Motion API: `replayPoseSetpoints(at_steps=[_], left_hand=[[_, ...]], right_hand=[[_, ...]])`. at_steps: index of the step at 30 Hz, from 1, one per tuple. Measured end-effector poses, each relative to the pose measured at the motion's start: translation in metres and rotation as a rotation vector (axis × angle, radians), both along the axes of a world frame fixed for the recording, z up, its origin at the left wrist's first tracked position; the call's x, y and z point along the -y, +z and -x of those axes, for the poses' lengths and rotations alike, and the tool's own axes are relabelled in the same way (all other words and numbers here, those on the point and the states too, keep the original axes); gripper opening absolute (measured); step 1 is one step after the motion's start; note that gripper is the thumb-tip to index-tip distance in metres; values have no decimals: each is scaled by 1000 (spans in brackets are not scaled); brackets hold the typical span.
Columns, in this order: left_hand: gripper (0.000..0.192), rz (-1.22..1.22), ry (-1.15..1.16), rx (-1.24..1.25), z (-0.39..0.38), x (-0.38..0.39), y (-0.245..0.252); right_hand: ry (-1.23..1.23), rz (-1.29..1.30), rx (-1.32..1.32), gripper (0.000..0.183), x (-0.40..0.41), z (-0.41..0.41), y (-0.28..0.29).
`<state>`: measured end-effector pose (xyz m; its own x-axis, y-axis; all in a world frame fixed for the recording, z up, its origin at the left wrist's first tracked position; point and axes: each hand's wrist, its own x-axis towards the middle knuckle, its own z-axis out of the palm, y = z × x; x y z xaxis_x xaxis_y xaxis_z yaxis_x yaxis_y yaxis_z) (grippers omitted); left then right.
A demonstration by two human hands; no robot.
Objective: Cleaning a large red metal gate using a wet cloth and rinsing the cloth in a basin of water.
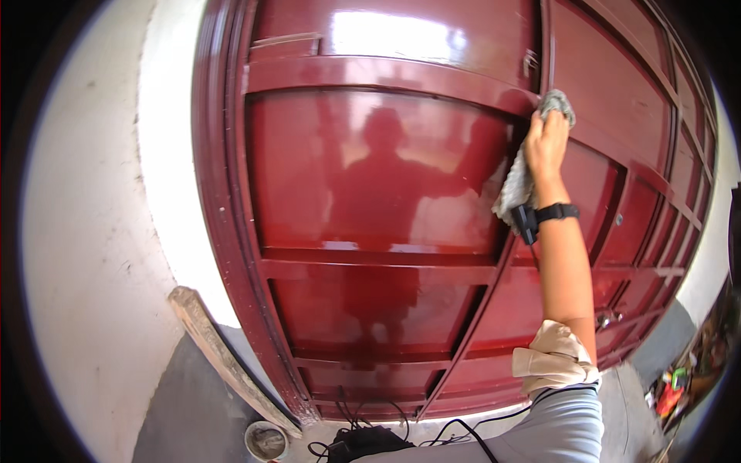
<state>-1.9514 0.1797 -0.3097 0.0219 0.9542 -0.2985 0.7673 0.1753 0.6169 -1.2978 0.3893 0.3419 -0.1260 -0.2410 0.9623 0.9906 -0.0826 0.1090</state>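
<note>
My right hand [547,144] reaches up and grips a grey-white cloth rag [514,188]. One bunched end of the rag shows above my fingers, and the rest hangs down beside my wrist. The hand is at the upright edge between two leaves of a glossy dark red panelled door [370,173]; the rag appears to touch it there. A black strap with a small black device [525,223] is around my right wrist. My reflection shows in the door's large panel. My left hand is out of view.
A rough wooden beam [226,353] leans by the left door frame, above a small round bucket [266,441]. Black cables [463,427] run across my front near a black bag [370,444]. A metal door handle [608,318] is at right, with colourful clutter [671,393] beyond.
</note>
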Motion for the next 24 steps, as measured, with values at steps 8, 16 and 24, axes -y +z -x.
replayPoseSetpoints(at_steps=[8,16,24], left_hand=[[37,-37,85,61,-11,39,-32],[33,-4,162,2,10,43,-61],[36,-39,167,24,9,0,-30]], right_hand=[[-223,-19,15,32,-50,2,47],[-210,27,50,36,-59,47,72],[-173,71,-6,39,-98,156,74]])
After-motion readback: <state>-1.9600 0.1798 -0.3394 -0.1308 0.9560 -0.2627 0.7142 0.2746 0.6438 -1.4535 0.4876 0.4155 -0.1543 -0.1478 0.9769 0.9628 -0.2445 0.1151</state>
